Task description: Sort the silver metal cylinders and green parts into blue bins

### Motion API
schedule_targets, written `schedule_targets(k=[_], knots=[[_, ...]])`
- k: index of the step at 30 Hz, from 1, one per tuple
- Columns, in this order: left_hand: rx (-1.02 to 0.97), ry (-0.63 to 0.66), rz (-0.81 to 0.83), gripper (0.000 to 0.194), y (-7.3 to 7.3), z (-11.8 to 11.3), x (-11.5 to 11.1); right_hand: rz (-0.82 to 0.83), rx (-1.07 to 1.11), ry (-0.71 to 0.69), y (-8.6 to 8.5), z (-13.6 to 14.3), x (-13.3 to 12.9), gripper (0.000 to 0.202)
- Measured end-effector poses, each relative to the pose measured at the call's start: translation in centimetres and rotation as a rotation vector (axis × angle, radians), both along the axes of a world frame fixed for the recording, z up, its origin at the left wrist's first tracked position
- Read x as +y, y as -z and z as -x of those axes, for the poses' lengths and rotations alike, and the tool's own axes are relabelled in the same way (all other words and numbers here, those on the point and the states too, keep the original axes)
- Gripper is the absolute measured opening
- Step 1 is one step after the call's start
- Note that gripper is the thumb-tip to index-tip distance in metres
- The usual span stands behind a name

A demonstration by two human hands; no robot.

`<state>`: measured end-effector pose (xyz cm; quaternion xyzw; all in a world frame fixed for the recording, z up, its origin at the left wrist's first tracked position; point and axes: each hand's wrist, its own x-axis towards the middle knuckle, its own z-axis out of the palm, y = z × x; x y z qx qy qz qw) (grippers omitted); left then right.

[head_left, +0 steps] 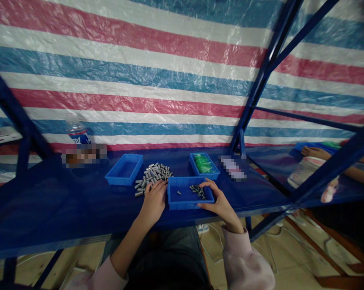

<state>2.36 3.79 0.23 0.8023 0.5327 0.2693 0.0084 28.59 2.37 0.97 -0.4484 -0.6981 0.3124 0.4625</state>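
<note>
In front of me a shallow blue plastic bin [182, 204] holds a small group of dark metal pieces, perhaps screws or pins [199, 192], mostly at its right end. My right hand [219, 201] grips the bin's right end, thumb along the front wall and fingers over the far side. Close to the bin's left wall, my left hand [154, 201] lies palm down, fingers extended at the near edge of a heap of short silvery metal cylinders [154, 172]. Its fingertips partly cover some cylinders; I see nothing held in it.
A second blue bin [125, 156] stands left of the heap. Behind on the right, another bin [214, 176] contains green plastic packets [204, 164]. A bottle [78, 132] stands at the back left. Blue frame posts [257, 86] rise behind; a co-worker's arm [316, 153] shows far right.
</note>
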Motion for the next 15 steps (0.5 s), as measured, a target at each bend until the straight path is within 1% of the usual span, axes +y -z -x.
schedule_targets(k=[8,15], knots=[[-0.013,-0.031,-0.097,0.036,-0.61,0.00,-0.42,-0.006,0.007,-0.002,0.07,0.05,0.00,0.053],[-0.025,-0.125,-0.214,0.024,-0.38,0.22,-0.32,-0.009,0.001,-0.004,0.19,-0.06,0.03,0.054]])
